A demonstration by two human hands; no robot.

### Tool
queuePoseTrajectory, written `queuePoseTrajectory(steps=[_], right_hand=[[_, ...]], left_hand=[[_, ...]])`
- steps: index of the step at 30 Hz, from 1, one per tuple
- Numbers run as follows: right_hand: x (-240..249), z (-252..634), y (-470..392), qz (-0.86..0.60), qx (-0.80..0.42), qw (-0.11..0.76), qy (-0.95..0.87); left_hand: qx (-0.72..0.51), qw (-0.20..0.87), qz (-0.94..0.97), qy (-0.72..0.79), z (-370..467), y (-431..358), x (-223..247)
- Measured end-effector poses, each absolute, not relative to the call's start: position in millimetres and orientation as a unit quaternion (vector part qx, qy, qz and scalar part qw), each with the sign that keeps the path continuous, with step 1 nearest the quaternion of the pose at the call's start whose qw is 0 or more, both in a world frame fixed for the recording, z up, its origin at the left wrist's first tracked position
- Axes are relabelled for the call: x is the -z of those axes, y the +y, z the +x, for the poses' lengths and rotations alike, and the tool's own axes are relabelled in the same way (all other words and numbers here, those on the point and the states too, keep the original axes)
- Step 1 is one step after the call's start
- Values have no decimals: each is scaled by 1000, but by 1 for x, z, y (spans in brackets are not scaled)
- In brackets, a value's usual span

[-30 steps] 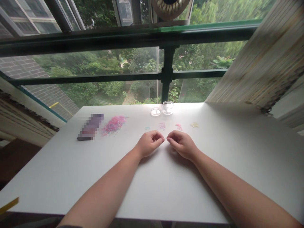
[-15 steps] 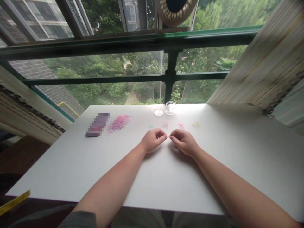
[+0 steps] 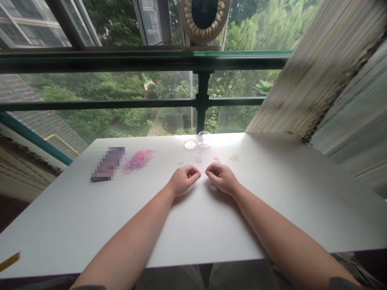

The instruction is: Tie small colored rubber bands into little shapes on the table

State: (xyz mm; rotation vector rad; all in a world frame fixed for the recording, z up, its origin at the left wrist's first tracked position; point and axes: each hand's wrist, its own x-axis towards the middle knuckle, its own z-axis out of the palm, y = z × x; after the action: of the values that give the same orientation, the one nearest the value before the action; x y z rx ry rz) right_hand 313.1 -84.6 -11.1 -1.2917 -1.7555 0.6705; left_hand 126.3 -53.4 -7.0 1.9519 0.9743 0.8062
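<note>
My left hand [image 3: 185, 180] and my right hand [image 3: 221, 177] meet just above the middle of the white table [image 3: 193, 225], fingertips pinched. A thin pale band [image 3: 203, 173] spans the small gap between them, one end in each pinch. Beyond the hands lie small groups of thin coloured bits, like tiny rubber bands: a teal group [image 3: 180, 163], a pale purple group [image 3: 198, 160], a pink group [image 3: 217, 159] and a yellow group [image 3: 234, 157]. Left of these spreads a larger mixed pile [image 3: 140, 161], mostly pink and purple.
A clear round container [image 3: 204, 139] and its clear lid [image 3: 190, 144] stand near the table's far edge. At the left lies a dark, pixelated phone-like slab [image 3: 108, 164]. Behind the table are a green window rail [image 3: 145, 62], a round fan [image 3: 204, 18] and a striped curtain [image 3: 290, 76].
The view has turned a little to the right, so everything appears shifted left. Both hands keep their pinch, with the thin band still between them.
</note>
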Motion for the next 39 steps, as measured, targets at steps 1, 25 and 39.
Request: queuePoseTrajectory(steps=[1, 25, 39], right_hand=[[11, 313, -85, -514, -268, 416, -700], [12, 312, -87, -501, -293, 405, -707], [0, 343, -78, -548, -154, 419, -708]], left_hand=[[-318, 396, 771, 385, 126, -54, 7], [-319, 400, 774, 375, 126, -52, 11], [-295, 405, 775, 386, 124, -55, 10]])
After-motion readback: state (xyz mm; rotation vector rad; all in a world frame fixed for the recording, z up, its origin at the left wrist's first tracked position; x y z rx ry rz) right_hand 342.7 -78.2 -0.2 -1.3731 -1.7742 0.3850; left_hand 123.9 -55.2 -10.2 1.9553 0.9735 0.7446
